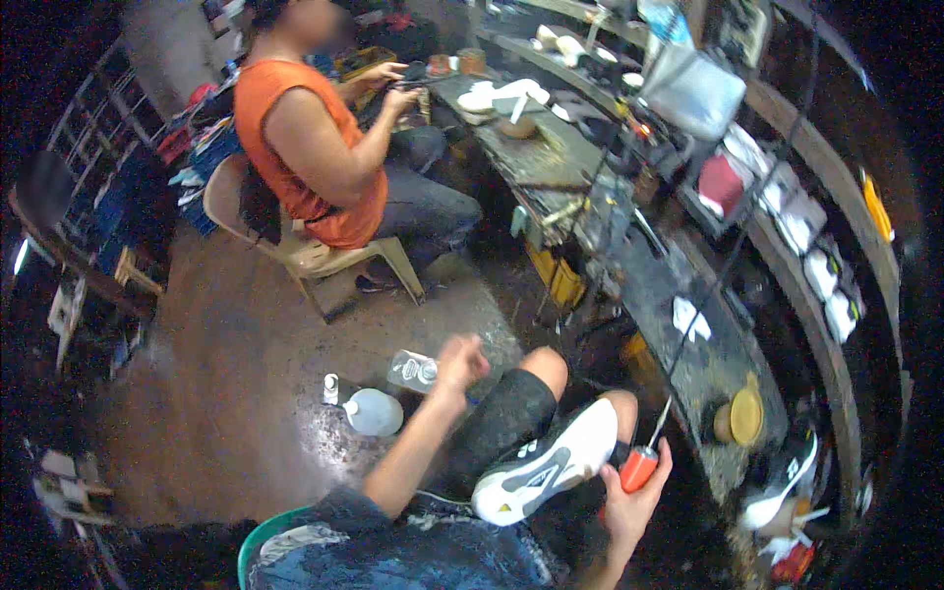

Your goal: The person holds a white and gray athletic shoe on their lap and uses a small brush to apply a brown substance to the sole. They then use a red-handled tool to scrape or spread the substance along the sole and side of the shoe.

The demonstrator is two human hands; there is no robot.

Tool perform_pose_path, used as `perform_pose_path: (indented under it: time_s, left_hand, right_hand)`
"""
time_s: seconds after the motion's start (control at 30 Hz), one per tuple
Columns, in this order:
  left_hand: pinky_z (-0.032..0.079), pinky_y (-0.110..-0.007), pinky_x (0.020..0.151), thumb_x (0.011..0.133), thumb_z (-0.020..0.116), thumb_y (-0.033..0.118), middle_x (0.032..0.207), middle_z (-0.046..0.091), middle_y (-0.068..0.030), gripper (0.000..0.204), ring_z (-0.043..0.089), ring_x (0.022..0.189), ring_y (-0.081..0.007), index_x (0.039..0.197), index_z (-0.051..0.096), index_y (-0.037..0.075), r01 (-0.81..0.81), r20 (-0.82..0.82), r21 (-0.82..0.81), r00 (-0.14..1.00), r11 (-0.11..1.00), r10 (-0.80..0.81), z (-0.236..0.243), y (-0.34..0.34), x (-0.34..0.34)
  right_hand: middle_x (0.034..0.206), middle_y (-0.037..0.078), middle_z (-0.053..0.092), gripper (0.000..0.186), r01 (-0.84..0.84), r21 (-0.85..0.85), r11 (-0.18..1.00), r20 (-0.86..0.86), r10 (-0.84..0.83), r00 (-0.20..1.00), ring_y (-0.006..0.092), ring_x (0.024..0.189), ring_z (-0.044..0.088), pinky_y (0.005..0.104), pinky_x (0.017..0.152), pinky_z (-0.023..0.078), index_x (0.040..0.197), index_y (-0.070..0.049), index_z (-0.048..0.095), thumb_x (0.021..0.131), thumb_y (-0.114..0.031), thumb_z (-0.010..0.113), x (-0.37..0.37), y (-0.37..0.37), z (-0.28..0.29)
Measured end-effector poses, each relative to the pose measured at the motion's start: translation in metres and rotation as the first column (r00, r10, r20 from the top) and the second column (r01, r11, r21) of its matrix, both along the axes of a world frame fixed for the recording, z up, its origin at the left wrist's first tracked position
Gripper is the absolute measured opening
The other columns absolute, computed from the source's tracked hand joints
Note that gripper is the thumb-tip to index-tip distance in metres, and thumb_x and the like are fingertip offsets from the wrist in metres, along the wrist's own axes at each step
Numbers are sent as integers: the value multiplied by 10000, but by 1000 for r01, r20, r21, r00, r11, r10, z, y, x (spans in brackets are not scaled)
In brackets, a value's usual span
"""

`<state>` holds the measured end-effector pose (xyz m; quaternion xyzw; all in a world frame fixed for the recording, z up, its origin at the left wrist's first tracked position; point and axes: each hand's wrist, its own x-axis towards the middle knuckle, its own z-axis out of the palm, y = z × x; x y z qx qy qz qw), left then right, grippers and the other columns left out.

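Note:
A white and grey sports shoe (551, 464) lies across my lap with its sole turned up. My right hand (634, 506), just beside it, is wrapped round the orange handle of an awl (641, 468), whose thin metal shaft points upward. Raised over my left thigh, away from the shoe, my left hand (462, 366) has its fingers curled together. Whatever may be pinched there is too small and blurred to make out. A thin pale cord (438, 499) runs near the shoe's toe.
Left of my knees, a translucent jug (374, 413), a small white bottle (331, 389) and a clear container (413, 371) are on the floor. A long cluttered workbench (659, 285) curves along my right, bearing a yellowish cup (739, 417). Ahead, a person in orange (315, 147) sits working.

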<state>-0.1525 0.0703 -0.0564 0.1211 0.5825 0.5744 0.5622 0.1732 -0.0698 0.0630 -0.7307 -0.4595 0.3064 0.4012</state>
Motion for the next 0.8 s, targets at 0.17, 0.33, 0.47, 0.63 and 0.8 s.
perform_pose_path:
  time_s: [0.17,0.33,0.47,0.63,0.8]
  left_hand:
    - [474,-337,636,1116,655,417,680,584,-2,493,576,638,-143,770,559,79,317,-316,169,914,933,-253,2,-18,51]
    - [476,-327,683,1119,632,445,731,637,-30,499,609,721,-129,802,614,60,528,-552,51,722,848,-417,39,-3,56]
    - [526,-330,750,1050,749,417,777,700,-35,429,652,781,-131,842,708,43,614,-543,213,721,760,-430,58,-4,61]
    - [569,-337,776,970,860,321,879,797,-75,322,725,831,-125,867,755,33,715,-703,120,551,688,-449,75,1,56]
    - [559,-374,708,1072,700,422,776,751,-80,416,700,721,-158,914,750,40,665,-722,67,547,744,-423,46,-13,38]
  right_hand:
    - [1266,122,572,1213,-23,115,993,-405,68,912,190,932,615,348,875,581,1733,-180,215,741,97,856,30,-15,-15]
    - [1337,128,540,1256,5,166,986,-340,52,939,195,953,616,348,876,583,1748,-200,183,737,107,863,28,-16,-26]
    - [1468,150,502,1226,-8,169,986,-276,55,960,220,1043,603,353,913,574,1744,-165,216,743,79,880,26,-15,-35]
    - [1358,105,534,1230,-68,273,959,41,60,997,183,940,585,326,846,552,1748,-170,229,720,146,827,42,-13,-41]
    - [1473,108,481,1222,-32,248,968,-50,46,998,197,1015,571,335,925,530,1735,-128,257,711,69,894,39,-20,-50]
